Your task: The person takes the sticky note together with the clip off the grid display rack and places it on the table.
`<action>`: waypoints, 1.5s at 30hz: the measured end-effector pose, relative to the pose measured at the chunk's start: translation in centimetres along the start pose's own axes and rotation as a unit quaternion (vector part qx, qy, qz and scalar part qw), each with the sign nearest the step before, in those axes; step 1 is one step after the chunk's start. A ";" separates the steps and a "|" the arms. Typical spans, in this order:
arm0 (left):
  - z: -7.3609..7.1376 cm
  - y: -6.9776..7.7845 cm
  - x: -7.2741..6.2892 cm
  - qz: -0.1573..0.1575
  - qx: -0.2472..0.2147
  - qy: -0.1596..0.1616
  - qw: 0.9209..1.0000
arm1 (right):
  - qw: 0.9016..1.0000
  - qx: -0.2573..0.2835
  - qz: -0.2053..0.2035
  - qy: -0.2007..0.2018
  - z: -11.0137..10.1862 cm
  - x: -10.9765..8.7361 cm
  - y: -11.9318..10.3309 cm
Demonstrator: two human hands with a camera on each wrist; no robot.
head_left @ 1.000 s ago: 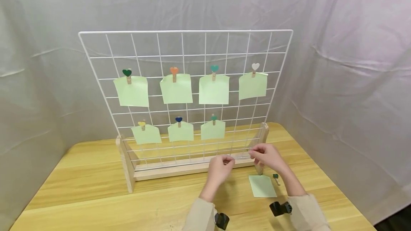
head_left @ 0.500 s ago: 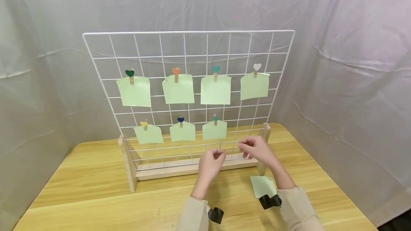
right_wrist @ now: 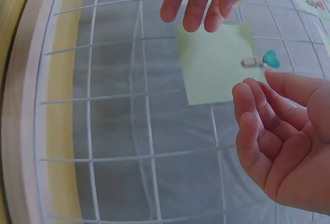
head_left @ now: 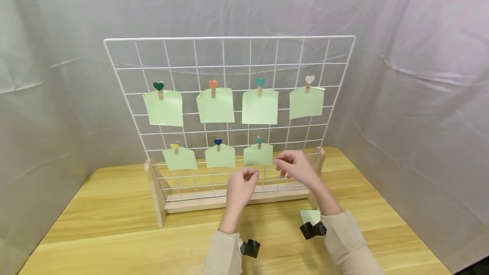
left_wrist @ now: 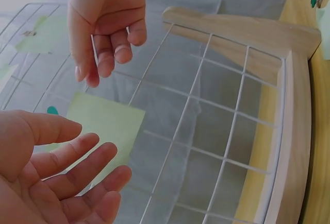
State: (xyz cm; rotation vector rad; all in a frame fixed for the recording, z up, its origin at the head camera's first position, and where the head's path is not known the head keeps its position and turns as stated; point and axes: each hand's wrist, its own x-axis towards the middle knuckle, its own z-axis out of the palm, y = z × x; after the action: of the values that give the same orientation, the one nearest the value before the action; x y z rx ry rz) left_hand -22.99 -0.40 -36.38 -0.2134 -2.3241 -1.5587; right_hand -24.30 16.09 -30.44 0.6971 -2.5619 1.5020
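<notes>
Pale green notes hang from a white wire grid (head_left: 230,37), each under a small heart-topped clothespin. My left hand (head_left: 240,188) is raised just below the lower row's rightmost note (head_left: 257,155), fingers loosely bent, thumb and forefinger apart in the left wrist view. To the right of that note is my right hand (head_left: 297,168), its fingers softly curled with nothing between them. In the right wrist view a teal heart clothespin (right_wrist: 260,60) pins this note (right_wrist: 216,74) to the wires. Both hands are empty.
A wooden base (head_left: 198,204) with two upright feet supports the grid on the yellow wood table (head_left: 114,237). One loose green note (head_left: 308,215) lies by the right forearm, partly covered. Beside it, a green-hearted clothespin (left_wrist: 314,0) shows in the left wrist view. Grey cloth (head_left: 57,96) encloses the area.
Both hands have moved left and upward, toward the lower row's rightmost note. The right forearm now covers the loose clothespin and much of the loose note. The head view has shifted slightly.
</notes>
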 end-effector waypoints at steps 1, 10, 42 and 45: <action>-0.1 0.0 0.1 0.002 -0.001 0.002 1.000 | 1.000 -0.003 -0.008 0.002 -0.1 0.1 -0.3; -0.9 0.2 0.7 0.012 -0.011 0.018 1.000 | 0.999 -0.025 -0.019 0.009 -0.3 1.0 -2.3; -1.9 0.7 2.3 0.072 -0.101 0.096 0.988 | 0.997 -0.072 -0.034 0.006 1.0 5.5 -1.0; -1.8 0.6 2.4 0.069 -0.110 0.097 0.987 | 0.997 -0.079 -0.027 0.003 1.1 5.7 -1.2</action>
State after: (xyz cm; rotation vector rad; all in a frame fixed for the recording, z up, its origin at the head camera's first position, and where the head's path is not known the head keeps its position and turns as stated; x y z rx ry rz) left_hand -24.75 -1.93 -34.38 -0.2577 -1.9479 -1.6841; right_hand -28.70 12.79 -28.34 0.7336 -2.5990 1.2680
